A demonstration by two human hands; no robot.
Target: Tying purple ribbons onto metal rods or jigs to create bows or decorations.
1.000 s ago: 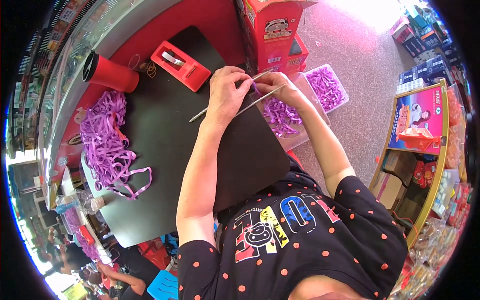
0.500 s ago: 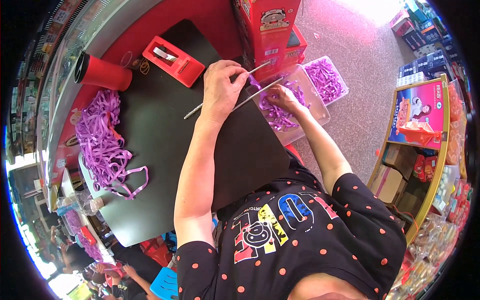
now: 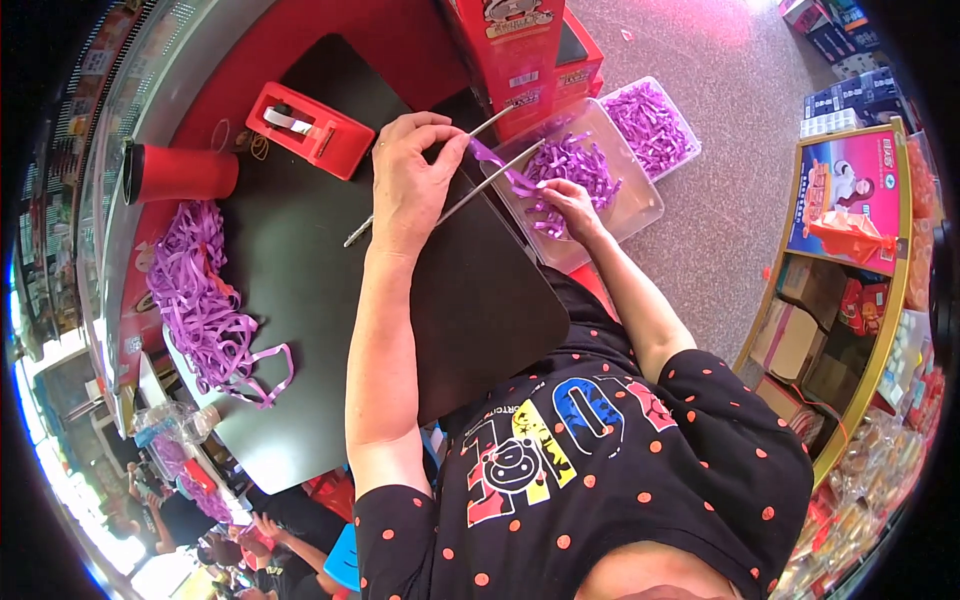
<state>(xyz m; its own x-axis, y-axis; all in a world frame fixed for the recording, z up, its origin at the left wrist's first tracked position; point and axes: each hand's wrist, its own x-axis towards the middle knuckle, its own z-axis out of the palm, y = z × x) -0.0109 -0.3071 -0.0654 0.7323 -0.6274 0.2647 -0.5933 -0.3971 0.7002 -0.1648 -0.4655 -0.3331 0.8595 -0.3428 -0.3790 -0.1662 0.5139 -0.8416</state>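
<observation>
My left hand (image 3: pixel 412 175) is over the far part of the dark table, thumb and forefinger pinching one end of a purple ribbon (image 3: pixel 517 181). Two thin metal rods (image 3: pixel 490 178) slant beneath that hand and stick out past the table's right edge; how they join is hidden. The ribbon runs between the rods to my right hand (image 3: pixel 568 207), whose fingers are closed on its lower end. My right hand hovers above a clear plastic box (image 3: pixel 640 215) with many short purple ribbon pieces (image 3: pixel 580 165) in it.
A heap of long purple ribbon (image 3: pixel 195 295) lies on the table's (image 3: pixel 330 330) left side. Beyond are a red tape dispenser (image 3: pixel 340 145) and a red cup (image 3: pixel 185 173). Another box of ribbon pieces (image 3: pixel 655 130) and red cartons (image 3: pixel 525 60) stand beyond the clear box. Shelving (image 3: pixel 850 230) is at right.
My right hand has come up out of the ribbon pieces, drawing the ribbon into view between my hands. The whole view has shifted slightly; my left hand keeps its pinch by the rods.
</observation>
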